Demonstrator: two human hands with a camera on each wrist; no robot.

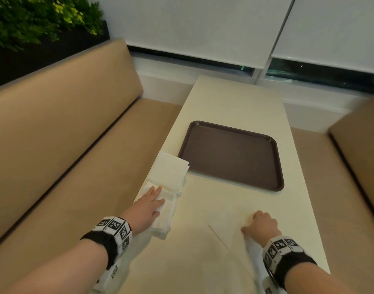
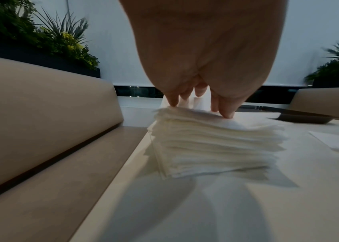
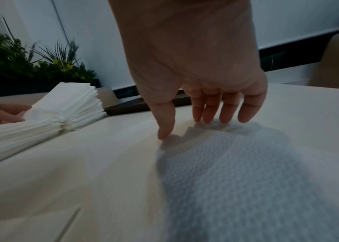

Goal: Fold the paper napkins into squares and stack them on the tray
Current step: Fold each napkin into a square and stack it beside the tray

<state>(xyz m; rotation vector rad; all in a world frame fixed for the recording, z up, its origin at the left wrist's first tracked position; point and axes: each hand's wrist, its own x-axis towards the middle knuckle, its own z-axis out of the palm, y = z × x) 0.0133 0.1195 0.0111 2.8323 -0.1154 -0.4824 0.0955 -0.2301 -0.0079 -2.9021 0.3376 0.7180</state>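
A thick stack of white paper napkins [image 1: 171, 177] lies at the table's left edge, beside the brown tray [image 1: 230, 155], which holds nothing. My left hand [image 1: 158, 200] rests flat on the stack's near part, fingers straight; in the left wrist view its fingertips [image 2: 226, 114] touch the top sheet of the stack [image 2: 216, 144]. One single white napkin [image 1: 230, 232] lies flat on the table in front of me. My right hand [image 1: 252, 223] presses on it with thumb and fingertips [image 3: 208, 117], the embossed napkin [image 3: 247, 180] spreading under the palm.
The long cream table [image 1: 235, 98] runs away from me toward a window sill. Tan bench seats [image 1: 65, 145] flank it on both sides. Green plants [image 1: 33, 22] stand behind the left backrest. The tray's low rim [image 3: 127, 104] lies just beyond my right fingers.
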